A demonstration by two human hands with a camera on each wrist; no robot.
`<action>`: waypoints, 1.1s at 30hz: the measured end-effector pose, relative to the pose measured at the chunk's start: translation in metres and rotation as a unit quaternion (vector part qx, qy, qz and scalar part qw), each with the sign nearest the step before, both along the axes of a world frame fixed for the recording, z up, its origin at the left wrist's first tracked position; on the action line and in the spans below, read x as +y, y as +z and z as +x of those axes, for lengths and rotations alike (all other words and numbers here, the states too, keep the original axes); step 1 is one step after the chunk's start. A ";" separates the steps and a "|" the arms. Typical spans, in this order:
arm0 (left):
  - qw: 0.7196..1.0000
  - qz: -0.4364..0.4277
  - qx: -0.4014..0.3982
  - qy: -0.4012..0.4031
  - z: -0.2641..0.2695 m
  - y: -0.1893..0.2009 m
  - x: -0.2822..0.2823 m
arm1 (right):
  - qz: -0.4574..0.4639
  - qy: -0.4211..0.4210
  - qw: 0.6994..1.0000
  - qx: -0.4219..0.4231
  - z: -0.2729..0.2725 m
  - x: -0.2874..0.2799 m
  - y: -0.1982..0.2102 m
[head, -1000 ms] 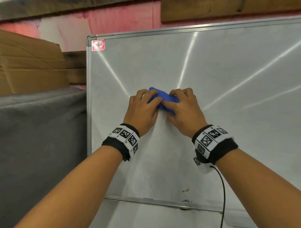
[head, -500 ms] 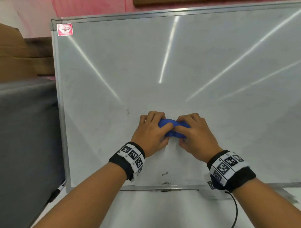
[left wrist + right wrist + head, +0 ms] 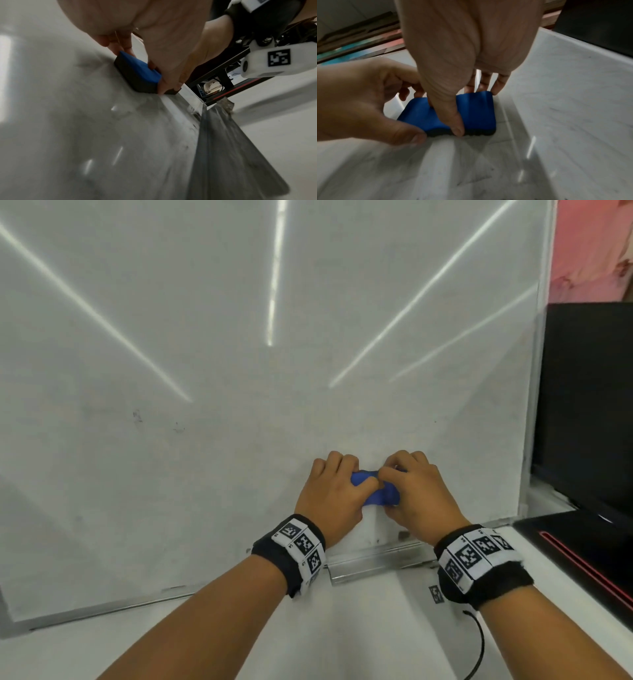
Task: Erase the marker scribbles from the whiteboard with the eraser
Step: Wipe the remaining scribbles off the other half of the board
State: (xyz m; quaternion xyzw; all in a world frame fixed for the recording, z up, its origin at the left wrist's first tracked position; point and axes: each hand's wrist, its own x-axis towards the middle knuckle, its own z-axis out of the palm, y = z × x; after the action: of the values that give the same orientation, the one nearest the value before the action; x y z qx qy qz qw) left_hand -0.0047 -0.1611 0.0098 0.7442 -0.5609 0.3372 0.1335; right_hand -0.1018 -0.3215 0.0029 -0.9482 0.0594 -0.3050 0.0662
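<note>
Both hands are on the blue eraser [image 3: 375, 487], pressed flat against the whiteboard [image 3: 239, 371] low down near its right edge. Left hand [image 3: 330, 494] has its fingers [image 3: 418, 138] curled round one end, right hand [image 3: 419, 494] pinches the other. Metal tray [image 3: 376, 563] right below holds nothing I can make out. Faint smudges [image 3: 137, 416] further left.

The eraser [image 3: 375, 487] is a small blue block with a dark felt underside, and this underside lies flat against the whiteboard [image 3: 239, 371], low on its right part, just above the bottom metal rail. The whiteboard is large and white with a thin metal frame, and it stands upright. Its surface looks mostly clean; only some faint grey smears and a few small dark marks [image 3: 137, 416] show on the left part.
</note>
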 end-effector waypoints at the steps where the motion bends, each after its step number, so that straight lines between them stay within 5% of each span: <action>1: 1.000 0.005 0.006 -0.004 -0.003 -0.005 -0.003 | 0.006 -0.005 1.000 0.011 -0.002 -0.003 -0.003; 7: 0.999 0.049 0.001 -0.007 -0.014 -0.034 -0.015 | 0.034 -0.017 0.997 0.061 -0.011 -0.011 -0.023; 16: 0.978 0.206 0.019 0.023 -0.035 -0.065 -0.018 | 0.148 -0.049 0.951 0.268 -0.027 -0.008 -0.022; 33: 0.965 0.250 0.072 0.035 -0.036 -0.051 -0.015 | 0.121 -0.053 0.947 0.293 -0.030 0.007 -0.009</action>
State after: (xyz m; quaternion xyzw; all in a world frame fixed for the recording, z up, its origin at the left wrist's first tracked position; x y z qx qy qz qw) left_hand -0.0408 -0.1765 -0.0408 0.7954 -0.5899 0.1360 -0.0281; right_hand -0.1313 -0.3144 -0.0065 -0.9761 0.1628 -0.0069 0.1436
